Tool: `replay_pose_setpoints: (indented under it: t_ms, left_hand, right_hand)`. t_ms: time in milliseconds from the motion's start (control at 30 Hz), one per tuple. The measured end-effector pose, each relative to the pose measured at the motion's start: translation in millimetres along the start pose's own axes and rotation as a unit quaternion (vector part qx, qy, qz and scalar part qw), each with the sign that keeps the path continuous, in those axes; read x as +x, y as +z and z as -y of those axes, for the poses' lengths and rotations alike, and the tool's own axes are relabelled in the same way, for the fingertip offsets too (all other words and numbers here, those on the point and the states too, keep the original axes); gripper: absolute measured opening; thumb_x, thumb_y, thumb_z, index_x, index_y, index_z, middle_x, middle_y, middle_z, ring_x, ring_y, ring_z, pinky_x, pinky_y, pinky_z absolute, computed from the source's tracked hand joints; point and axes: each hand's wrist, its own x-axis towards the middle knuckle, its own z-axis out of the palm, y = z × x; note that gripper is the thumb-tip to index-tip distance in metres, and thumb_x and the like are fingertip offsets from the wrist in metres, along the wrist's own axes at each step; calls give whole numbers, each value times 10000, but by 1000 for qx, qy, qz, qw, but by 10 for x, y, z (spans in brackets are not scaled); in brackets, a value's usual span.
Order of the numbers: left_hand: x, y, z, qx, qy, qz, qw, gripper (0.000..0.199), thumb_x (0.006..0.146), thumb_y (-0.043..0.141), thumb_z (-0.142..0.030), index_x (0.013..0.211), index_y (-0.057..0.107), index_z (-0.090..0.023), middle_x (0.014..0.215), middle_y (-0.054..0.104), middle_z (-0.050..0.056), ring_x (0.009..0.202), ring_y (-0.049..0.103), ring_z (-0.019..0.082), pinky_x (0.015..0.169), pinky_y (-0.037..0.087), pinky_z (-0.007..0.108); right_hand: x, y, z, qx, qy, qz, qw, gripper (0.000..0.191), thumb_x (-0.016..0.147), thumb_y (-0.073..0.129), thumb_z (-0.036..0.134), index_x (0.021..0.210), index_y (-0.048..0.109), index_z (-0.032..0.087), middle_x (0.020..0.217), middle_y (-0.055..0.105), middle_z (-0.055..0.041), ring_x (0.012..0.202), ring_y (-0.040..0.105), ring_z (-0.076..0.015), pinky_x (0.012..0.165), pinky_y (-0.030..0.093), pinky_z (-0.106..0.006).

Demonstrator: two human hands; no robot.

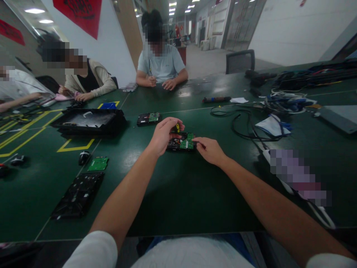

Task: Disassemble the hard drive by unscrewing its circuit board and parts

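Observation:
A hard drive [182,145] with a green circuit board facing up lies on the green table in front of me. Over its left part, my left hand [164,136] is closed around a short yellow-and-black screwdriver [177,128]; its tip is hidden by my fingers and the drive. My right hand [209,149] grips the drive's right end between fingertips, the other fingers curled in. Farther back, just left of my left hand, a second hard drive [148,118] rests with its board up.
At left lie a loose green circuit board [98,163], a black tray-like panel [79,195] and a black tray [89,124]. Cables [242,130], a white-blue cloth [273,125] and a dark tube [216,99] are at right. Several people sit across the table.

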Motion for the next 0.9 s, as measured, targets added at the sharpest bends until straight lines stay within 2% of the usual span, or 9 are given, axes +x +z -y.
replay_pose_setpoints:
  t_ms: [133, 300, 467, 600, 667, 800, 900]
  left_hand:
    - [-6, -4, -8, 9, -4, -20, 1000, 185, 812, 625, -339, 762, 689, -173, 858, 659, 60, 805, 622, 178, 551, 505, 225]
    - [-9, -2, -18, -13, -36, 4, 999, 197, 808, 632, -351, 847, 688, -167, 772, 663, 57, 744, 639, 188, 549, 525, 248]
    - [21, 11, -13, -56, -68, -28, 996, 168, 780, 676, -322, 849, 603, -187, 815, 719, 68, 791, 696, 196, 589, 556, 251]
    - [40, -20, -11, -12, -16, -56, 998, 162, 779, 678, -332, 808, 673, -172, 864, 692, 63, 823, 658, 178, 573, 533, 224]
    - [35, -39, -18, 13, 1, -53, 998, 182, 786, 672, -338, 801, 715, -162, 861, 672, 60, 808, 631, 164, 558, 511, 207]
    - [13, -41, -38, -22, -51, -4, 998, 199, 792, 648, -338, 866, 708, -163, 794, 684, 60, 754, 640, 174, 567, 531, 235]
    - [15, -25, -42, -79, -97, -2, 992, 149, 775, 640, -314, 834, 649, -178, 767, 684, 54, 746, 664, 185, 595, 560, 264]
  right_hand:
    - [2, 47, -63, -17, -18, 5, 1000, 369, 1003, 516, 189, 1255, 784, 172, 980, 769, -86, 801, 654, -189, 775, 495, -326]
    - [-6, 52, -69, -26, -14, 1, 1000, 366, 1000, 542, 186, 1268, 790, 180, 940, 756, -75, 760, 623, -179, 744, 478, -318]
    - [-9, 27, -43, -20, -13, 5, 1000, 360, 1005, 545, 195, 1267, 792, 183, 955, 759, -79, 767, 629, -181, 741, 482, -319]
    - [-4, 34, -45, -19, -11, 0, 1000, 357, 1000, 550, 188, 1261, 793, 189, 970, 765, -79, 778, 636, -184, 755, 491, -326]
    - [-2, 38, -46, -19, -10, 2, 1000, 365, 999, 547, 185, 1272, 789, 172, 975, 765, -85, 775, 634, -184, 755, 492, -329]
    - [-4, 37, -40, -21, -9, 6, 1000, 364, 1005, 540, 192, 1274, 785, 173, 951, 758, -76, 766, 628, -181, 736, 481, -323]
    - [-6, 26, -26, -20, -4, 7, 1000, 359, 1008, 538, 200, 1271, 783, 186, 974, 761, -75, 772, 632, -180, 736, 482, -320]
